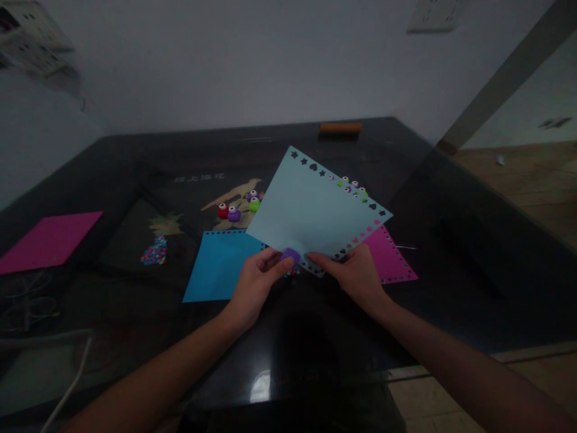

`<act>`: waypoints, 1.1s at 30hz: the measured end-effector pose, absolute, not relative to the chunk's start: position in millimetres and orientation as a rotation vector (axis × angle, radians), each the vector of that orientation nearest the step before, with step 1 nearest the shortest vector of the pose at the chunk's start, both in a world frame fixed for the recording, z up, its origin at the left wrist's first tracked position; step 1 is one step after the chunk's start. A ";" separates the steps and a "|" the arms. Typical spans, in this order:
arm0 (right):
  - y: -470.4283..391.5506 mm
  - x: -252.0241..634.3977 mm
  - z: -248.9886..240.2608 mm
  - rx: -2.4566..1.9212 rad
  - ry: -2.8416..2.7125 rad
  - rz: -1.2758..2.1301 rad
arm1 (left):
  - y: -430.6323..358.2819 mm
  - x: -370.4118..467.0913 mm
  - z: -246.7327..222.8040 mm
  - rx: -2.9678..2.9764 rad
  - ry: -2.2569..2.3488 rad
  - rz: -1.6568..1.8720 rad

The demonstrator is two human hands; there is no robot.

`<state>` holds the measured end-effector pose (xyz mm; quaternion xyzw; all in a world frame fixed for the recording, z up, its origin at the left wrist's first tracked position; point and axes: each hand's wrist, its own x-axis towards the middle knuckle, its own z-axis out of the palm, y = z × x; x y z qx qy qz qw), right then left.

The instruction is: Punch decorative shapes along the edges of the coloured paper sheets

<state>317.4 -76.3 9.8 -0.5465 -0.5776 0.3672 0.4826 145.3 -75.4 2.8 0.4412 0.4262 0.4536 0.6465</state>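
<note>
A purple craft punch is gripped in my left hand, thumb on top, at the near edge of a pale blue sheet of paper. My right hand pinches that same sheet by its lower right edge. Punched stars, hearts and flowers line two sides of the raised sheet. Below it on the table lie a bright blue sheet and a pink sheet, both with punched borders. Small paper bits show under the punch.
Behind the left hand stand a red punch, a purple punch and a green punch; several more sit behind the sheet. Confetti and a magenta sheet lie left. An orange-brown roll rests near the wall.
</note>
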 end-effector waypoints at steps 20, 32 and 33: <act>-74.3 319.3 8.8 -1.400 -1.326 0.994 | -75.5 145.0 2.6 0.954 1.048 0.982; -74.0 320.5 10.3 -1.356 -1.320 1.000 | -76.6 143.8 5.5 1.023 1.071 0.930; -73.8 320.9 10.7 -1.357 -1.322 0.997 | -76.3 143.8 6.1 1.027 1.077 0.923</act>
